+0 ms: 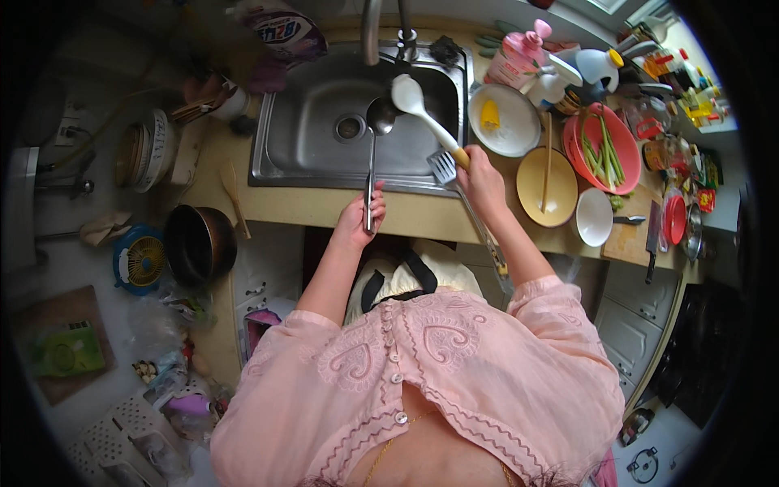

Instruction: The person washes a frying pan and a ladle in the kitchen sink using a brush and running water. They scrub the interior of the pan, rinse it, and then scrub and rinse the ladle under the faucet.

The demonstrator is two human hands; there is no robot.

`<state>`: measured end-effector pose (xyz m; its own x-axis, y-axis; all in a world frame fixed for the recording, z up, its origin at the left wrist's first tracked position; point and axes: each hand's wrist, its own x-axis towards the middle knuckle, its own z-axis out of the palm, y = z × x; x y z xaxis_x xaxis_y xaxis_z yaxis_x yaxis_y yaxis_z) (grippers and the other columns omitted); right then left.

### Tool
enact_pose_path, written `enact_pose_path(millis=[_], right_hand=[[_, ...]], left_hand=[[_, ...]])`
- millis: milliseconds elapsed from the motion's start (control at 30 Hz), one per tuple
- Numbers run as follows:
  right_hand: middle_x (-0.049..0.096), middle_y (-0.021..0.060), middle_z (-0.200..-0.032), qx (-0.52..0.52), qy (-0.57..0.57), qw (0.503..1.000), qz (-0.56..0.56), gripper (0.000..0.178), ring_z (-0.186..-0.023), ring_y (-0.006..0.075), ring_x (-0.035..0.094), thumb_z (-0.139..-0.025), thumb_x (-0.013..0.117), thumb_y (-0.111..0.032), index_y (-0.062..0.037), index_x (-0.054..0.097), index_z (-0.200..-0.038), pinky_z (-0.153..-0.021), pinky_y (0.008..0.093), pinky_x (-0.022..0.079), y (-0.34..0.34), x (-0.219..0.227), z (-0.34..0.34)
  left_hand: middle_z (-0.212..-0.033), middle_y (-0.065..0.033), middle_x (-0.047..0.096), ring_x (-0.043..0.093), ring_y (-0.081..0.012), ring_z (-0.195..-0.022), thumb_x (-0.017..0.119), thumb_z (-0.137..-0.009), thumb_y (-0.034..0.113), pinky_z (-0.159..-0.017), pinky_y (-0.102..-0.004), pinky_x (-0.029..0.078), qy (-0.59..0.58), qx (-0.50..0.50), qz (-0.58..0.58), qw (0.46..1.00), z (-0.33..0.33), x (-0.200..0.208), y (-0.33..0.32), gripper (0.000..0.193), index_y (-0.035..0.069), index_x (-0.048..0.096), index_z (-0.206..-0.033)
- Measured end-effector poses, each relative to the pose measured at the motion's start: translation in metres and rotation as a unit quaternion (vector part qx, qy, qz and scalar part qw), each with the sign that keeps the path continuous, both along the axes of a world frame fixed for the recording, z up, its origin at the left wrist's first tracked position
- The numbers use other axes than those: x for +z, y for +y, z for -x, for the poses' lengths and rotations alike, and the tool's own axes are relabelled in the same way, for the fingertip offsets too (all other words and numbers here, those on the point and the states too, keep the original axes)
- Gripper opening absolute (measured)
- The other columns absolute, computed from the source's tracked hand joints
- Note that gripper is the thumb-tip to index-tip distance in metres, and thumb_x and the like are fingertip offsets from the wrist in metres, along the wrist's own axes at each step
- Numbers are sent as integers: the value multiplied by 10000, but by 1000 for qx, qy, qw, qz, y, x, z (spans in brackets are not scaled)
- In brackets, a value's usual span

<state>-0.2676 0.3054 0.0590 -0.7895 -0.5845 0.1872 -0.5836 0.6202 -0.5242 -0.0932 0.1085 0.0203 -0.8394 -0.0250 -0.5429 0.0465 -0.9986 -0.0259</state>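
From where I stand, the person's left hand [357, 219] is closed round the handle of a metal ladle [371, 166], whose dark bowl hangs over the stainless-steel sink [304, 134], just right of the drain [350, 127]. The right hand [482, 180] has its fingers curled tight at the tan end of a white spoon [422, 115], with the spoon's head pointing up and left over the basin, close to the ladle's bowl. A slotted metal turner [443, 166] sits at that same hand, its head near the sink's front edge and its shaft slanting down past the wrist; I can't tell how the fingers hold it. On the counter to the right stand a white dish [519, 140], a yellow bowl [531, 195] and a pink basin [578, 166] of green stalks [604, 154]
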Motion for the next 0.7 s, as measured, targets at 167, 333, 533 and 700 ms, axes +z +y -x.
enact_pose_path(millis=[167, 333, 533, 700], right_hand=[[607, 73, -711, 40, 112, 989, -92, 297, -637, 289, 612, -717, 644, -216, -116, 438, -907, -523, 403, 481, -109, 8, 81], [622, 92, -743, 71, 192, 967, -154, 168, -681, 280, 637, -849, 431, -165, -145, 468, -1012, -530, 397, 496, -192, 9, 153], [638, 120, -818, 107, 144, 964, -195, 155, -777, 295, 636, -834, 449, -148, -108, 596, -860, -621, 403, 510, -216, 1, 179], [646, 110, -785, 82, 126, 965, -213, 144, -748, 288, 643, -820, 464, -140, -105, 604, -817, -600, 402, 514, -216, 10, 170]], left_hand=[[-644, -13, 369, 323, -86, -454, 352, -898, 67, -367, -209, 298, -35, 41, -45, 998, 1, 2, -22, 233, -28, 459, -1081], [-569, 5, 317, 294, -65, -410, 371, -940, 216, -347, -193, 272, -17, 13, -43, 999, 19, 14, -39, 259, -14, 490, -957], [-593, -13, 396, 385, -78, -431, 454, -898, 100, -368, -196, 357, -3, 15, -142, 990, 72, -2, -63, 120, -19, 464, -891], [-656, -42, 541, 530, -121, -509, 441, -863, 31, -400, -182, 365, -172, -7, -70, 983, 147, 8, -67, 93, 28, 478, -778]])
